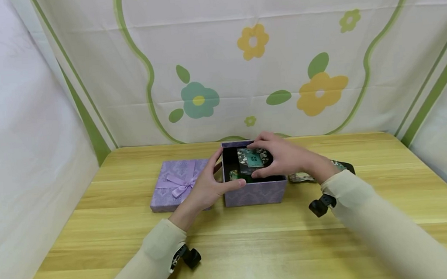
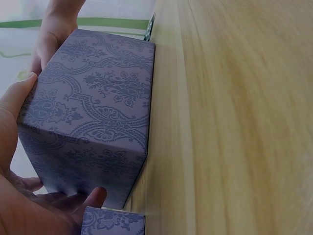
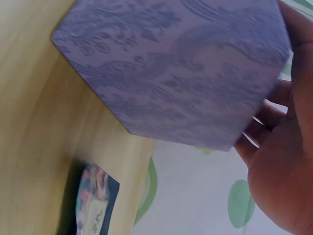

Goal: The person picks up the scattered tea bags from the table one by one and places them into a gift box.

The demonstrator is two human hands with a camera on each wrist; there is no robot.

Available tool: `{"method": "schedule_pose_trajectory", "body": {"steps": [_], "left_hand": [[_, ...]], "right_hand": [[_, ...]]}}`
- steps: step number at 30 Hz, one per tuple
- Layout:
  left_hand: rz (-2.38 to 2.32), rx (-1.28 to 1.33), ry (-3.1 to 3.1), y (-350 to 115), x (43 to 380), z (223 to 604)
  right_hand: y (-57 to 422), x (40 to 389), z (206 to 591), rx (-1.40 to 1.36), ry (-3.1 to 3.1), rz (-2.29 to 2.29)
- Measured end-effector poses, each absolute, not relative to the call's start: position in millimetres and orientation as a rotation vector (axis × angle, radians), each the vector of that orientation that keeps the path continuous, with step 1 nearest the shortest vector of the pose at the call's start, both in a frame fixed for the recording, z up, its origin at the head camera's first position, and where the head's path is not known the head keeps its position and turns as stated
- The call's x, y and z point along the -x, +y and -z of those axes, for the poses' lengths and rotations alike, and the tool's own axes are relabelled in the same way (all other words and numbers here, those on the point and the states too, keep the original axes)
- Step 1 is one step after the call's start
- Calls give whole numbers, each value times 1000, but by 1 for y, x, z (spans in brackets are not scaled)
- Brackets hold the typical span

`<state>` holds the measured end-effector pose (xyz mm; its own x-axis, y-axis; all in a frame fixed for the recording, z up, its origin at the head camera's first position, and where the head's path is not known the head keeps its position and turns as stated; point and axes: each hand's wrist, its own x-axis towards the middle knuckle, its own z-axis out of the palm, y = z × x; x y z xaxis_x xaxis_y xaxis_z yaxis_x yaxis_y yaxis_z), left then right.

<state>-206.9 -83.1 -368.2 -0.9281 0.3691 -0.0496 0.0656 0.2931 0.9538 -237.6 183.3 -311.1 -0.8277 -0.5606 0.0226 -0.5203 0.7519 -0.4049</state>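
Note:
A purple patterned gift box (image 1: 255, 194) stands lidless on the table, its dark inside facing up. At its left front corner my left hand (image 1: 207, 186) holds the box, thumb over the front rim and fingers along the left side. My right hand (image 1: 285, 154) reaches over the right rim and holds a dark flower-printed packet (image 1: 253, 159) with a teal label between thumb and fingers, inside the box. Beside it in the box, a small green-and-gold patterned thing (image 1: 233, 175) partly shows. In the right wrist view, the box wall (image 3: 181, 73) hides the packet.
The purple lid (image 1: 173, 185) with a ribbon bow lies left of the box, close to my left hand. Another dark flower-printed packet (image 1: 344, 166) lies on the wooden table (image 1: 248, 251) at the right, partly behind my right wrist. A printed curtain (image 1: 217, 56) hangs behind.

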Motion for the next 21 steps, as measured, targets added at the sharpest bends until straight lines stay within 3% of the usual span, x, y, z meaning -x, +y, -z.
{"method": "schedule_pose_trajectory", "body": {"steps": [21], "left_hand": [[-1698,-381,2282,-83,205,368]], "right_hand": [[170,238,330,971,2941,335]]}}
